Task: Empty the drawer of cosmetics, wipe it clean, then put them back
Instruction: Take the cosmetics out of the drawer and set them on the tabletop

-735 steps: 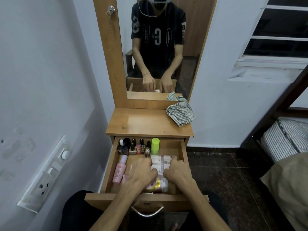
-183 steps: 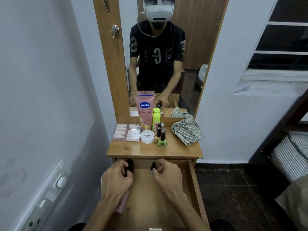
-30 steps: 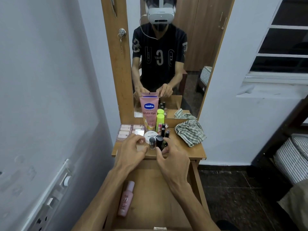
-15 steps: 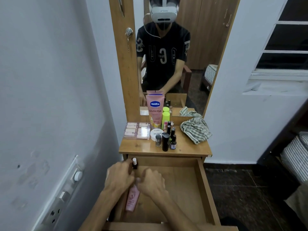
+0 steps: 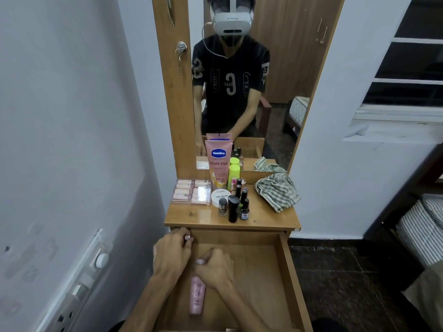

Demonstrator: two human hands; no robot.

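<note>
The wooden drawer (image 5: 254,283) stands pulled open below the dresser top. A pink bottle (image 5: 197,298) lies along its left side. My right hand (image 5: 217,268) grips that bottle around its cap end. In the drawer's back left corner, my left hand (image 5: 170,253) curls round a small white-capped bottle (image 5: 187,237), whose cap alone shows. On the dresser top (image 5: 263,218) stand a pink Vaseline tube (image 5: 218,164), a green bottle (image 5: 234,174), a white round jar (image 5: 220,196), a clear box of pink pieces (image 5: 191,194) and several small dark bottles (image 5: 234,209).
A striped cloth (image 5: 276,192) lies crumpled on the right of the dresser top. A mirror (image 5: 275,68) rises behind it. A white wall with a switch panel (image 5: 96,262) runs close on the left. A bed (image 5: 424,226) is at the right.
Both hands have come down from the dresser top into the drawer. The left has closed round the small white-capped bottle and the right has taken hold of the pink bottle's cap end.
</note>
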